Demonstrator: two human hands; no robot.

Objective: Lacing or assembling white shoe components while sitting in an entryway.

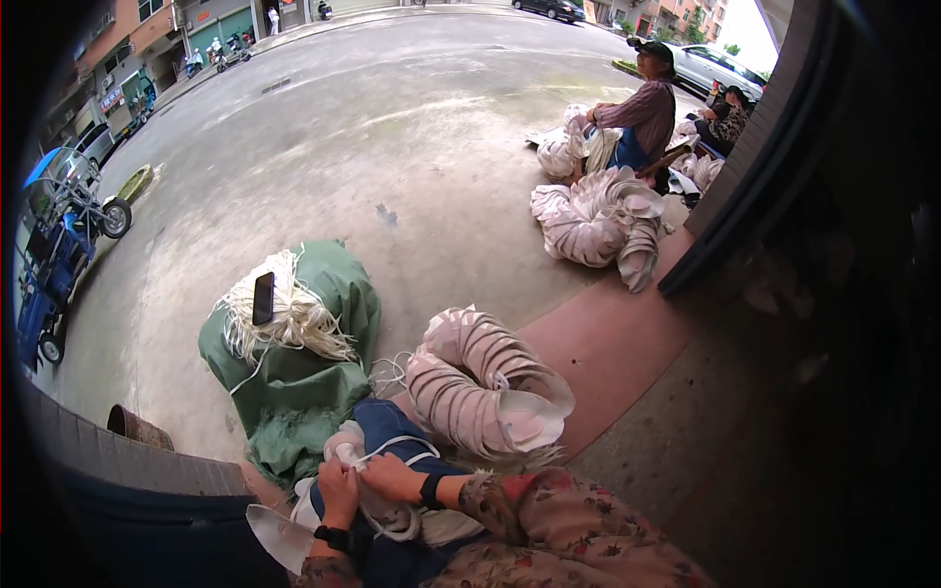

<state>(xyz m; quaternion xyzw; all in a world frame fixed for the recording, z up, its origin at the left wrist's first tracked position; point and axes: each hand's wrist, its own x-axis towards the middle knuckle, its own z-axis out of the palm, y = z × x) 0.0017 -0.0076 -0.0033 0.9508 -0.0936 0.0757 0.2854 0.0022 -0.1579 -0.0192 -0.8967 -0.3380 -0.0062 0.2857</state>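
Observation:
My left hand (338, 490) and my right hand (390, 477) are close together over my lap, fingers closed on a pale shoe upper (345, 443). A white shoelace (417, 441) loops out past my right hand across my blue-covered knee; which finger pinches lace and which pinches fabric is too small to tell. Beside my left wrist, another white upper piece (279, 536) sticks out. Right of my knees lies a curled stack of pale shoe uppers (470, 358), nested in a ring. In front, a bundle of cream laces (299, 309) rests on a green sack (328, 392).
A dark phone (264, 298) lies on the laces. Farther right, more stacked uppers (593, 220) lie near a seated person (647, 118) in a cap. A dark door frame (755, 147) borders the right. A brown bucket (139, 428) and a blue three-wheeler (64, 245) are left.

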